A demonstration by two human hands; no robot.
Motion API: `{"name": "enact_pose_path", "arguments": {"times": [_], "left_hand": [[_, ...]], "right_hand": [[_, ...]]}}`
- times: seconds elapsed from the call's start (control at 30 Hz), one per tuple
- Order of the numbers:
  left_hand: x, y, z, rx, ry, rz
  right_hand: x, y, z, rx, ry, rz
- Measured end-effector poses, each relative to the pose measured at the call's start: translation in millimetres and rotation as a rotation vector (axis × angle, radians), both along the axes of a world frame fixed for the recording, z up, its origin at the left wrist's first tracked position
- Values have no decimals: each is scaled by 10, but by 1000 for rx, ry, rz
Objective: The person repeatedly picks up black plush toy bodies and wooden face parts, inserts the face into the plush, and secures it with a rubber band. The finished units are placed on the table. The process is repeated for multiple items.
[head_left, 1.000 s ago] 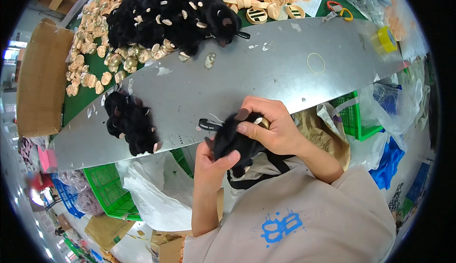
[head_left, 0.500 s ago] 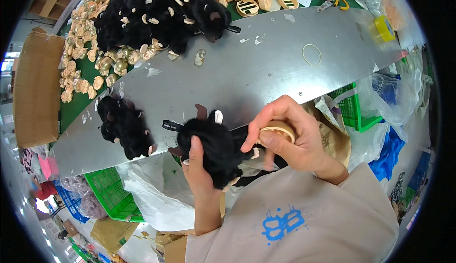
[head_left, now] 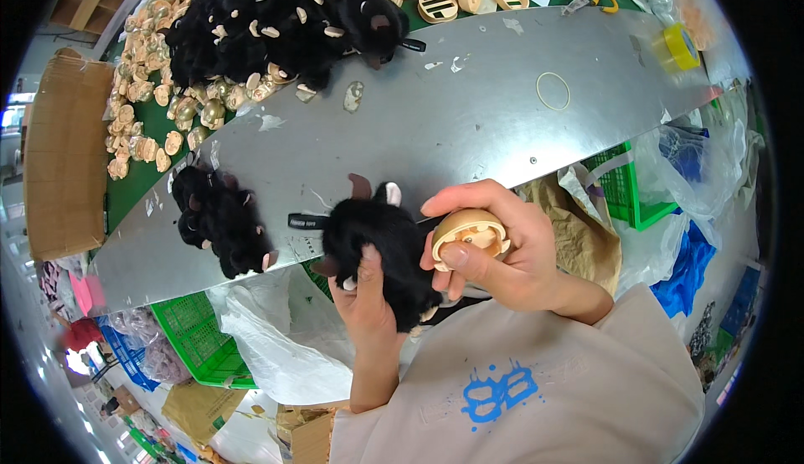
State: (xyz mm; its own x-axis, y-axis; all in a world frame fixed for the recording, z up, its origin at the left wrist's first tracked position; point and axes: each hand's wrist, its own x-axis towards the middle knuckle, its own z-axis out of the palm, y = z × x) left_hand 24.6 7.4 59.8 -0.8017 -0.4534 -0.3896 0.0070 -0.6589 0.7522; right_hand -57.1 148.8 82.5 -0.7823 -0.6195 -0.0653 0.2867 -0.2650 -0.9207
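My left hand (head_left: 366, 296) is closed around a black plush toy (head_left: 375, 238), its thumb pressed into the fur on the near side. A black loop tag (head_left: 306, 221) sticks out from the toy's left, and dark and white ear-like pieces stand up at its top. Close beside the toy, my right hand (head_left: 519, 255) grips a round beige plastic shell (head_left: 471, 234) between thumb and fingers. The shell's hollow inner side, with ribs, faces me. Whether the right fingertips touch the plush cannot be seen clearly.
Another black plush (head_left: 219, 221) lies on the grey metal table (head_left: 452, 112). Behind it are a heap of black plush toys (head_left: 285, 24) and many beige shell parts (head_left: 138, 121). A rubber band (head_left: 553, 91), yellow tape (head_left: 680, 48) and scissors (head_left: 605, 0) lie rightward. Green crates (head_left: 197, 342) stand below the edge.
The shell has turned in my right hand, so more of its outside and inner ribs show. My left hand and the plush have shifted slightly right, bringing the toy nearer the shell.
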Motion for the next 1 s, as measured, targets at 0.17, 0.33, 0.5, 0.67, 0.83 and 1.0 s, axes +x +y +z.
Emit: {"name": "enact_pose_path", "arguments": {"times": [0.17,0.33,0.5,0.67,0.83,1.0], "left_hand": [[-17,137,120,-78,-35,22],[43,71,44,-224,-50,-85],[136,9,-51,-28,-96,47],[2,168,198,-96,-73,-7],[0,53,154,35,-27,-76],[68,85,103,14,-48,-91]], "right_hand": [[12,-68,-41,38,146,-26],[33,-79,-45,15,91,-66],[29,-95,-47,24,89,-81],[21,-61,-84,128,256,-89],[20,-40,-109,68,392,-222],[20,-71,-41,4,71,-112]]}}
